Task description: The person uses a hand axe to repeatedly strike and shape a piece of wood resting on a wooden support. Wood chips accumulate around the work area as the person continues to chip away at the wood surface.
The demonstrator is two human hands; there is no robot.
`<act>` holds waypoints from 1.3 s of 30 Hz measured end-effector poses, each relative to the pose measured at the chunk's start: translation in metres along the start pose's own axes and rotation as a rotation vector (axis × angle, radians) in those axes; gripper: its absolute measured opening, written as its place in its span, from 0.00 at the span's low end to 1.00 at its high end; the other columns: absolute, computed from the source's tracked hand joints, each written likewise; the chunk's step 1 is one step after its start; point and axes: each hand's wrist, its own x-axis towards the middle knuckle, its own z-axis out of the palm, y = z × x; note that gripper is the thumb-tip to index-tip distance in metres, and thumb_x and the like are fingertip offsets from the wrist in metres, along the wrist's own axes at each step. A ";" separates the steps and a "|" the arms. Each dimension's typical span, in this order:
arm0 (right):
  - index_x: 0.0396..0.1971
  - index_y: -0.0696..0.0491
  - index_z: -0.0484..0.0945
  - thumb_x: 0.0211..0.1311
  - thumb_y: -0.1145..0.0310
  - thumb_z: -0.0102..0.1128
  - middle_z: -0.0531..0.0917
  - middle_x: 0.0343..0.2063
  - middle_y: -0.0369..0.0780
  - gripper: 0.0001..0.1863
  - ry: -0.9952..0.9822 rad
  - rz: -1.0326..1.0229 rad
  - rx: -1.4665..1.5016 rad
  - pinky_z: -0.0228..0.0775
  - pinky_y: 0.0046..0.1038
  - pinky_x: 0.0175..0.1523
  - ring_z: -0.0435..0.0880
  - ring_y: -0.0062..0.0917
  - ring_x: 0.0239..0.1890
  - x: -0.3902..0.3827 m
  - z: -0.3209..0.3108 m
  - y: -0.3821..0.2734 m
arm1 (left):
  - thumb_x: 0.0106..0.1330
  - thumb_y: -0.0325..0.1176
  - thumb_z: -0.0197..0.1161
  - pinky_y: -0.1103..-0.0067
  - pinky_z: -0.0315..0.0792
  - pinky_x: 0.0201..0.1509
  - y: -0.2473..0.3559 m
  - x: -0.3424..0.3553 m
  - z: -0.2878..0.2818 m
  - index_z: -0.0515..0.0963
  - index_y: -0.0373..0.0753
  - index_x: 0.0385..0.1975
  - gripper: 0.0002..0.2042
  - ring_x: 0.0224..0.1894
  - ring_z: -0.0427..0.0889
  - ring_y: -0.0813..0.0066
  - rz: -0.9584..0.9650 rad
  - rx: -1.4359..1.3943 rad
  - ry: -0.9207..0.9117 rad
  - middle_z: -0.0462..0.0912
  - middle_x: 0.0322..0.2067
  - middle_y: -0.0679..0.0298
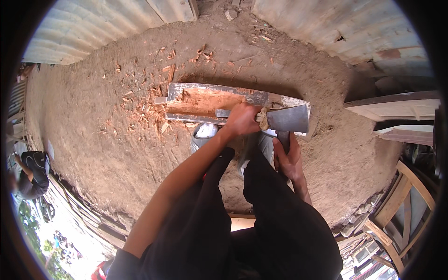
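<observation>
A weathered wooden piece [200,100] with a hollowed, reddish middle lies across in front of my shoes. My left hand [242,119] is closed round a chisel [223,113], whose flat metal blade points left over the hollow. The frayed end of its handle sticks out right of my fist. My right hand [290,161] grips the dark handle of a hatchet [290,119]. Its broad metal head lies flat-side up over the right end of the wood, the back close against the chisel's handle end. Whether they touch I cannot tell.
Wood chips [140,109] are scattered on the dirt ground left of the piece. Corrugated metal sheets [107,28] stand at the far side. Wooden panels [396,109] and a wooden frame [403,210] are at the right. Another person [32,175] is at the far left.
</observation>
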 end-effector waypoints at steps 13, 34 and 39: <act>0.57 0.58 0.69 0.76 0.63 0.57 0.72 0.20 0.35 0.18 0.059 0.052 0.281 0.64 0.24 0.15 0.70 0.18 0.12 -0.009 -0.019 -0.019 | 0.46 0.39 0.72 0.57 0.80 0.46 0.021 0.006 0.011 0.86 0.39 0.34 0.16 0.37 0.87 0.44 0.084 -0.015 -0.157 0.86 0.29 0.46; 0.57 0.58 0.69 0.75 0.59 0.59 0.72 0.19 0.34 0.21 0.097 0.035 0.238 0.63 0.23 0.15 0.71 0.18 0.13 -0.005 -0.024 -0.001 | 0.47 0.33 0.70 0.57 0.81 0.48 0.023 0.016 -0.001 0.85 0.33 0.31 0.13 0.40 0.87 0.41 -0.055 0.034 -0.192 0.86 0.32 0.42; 0.58 0.60 0.68 0.76 0.60 0.57 0.72 0.19 0.34 0.21 0.014 -0.032 0.148 0.64 0.24 0.15 0.70 0.18 0.12 0.000 -0.020 -0.005 | 0.47 0.32 0.69 0.57 0.81 0.47 0.021 0.017 -0.004 0.85 0.33 0.32 0.13 0.40 0.87 0.41 -0.126 0.002 -0.065 0.86 0.33 0.42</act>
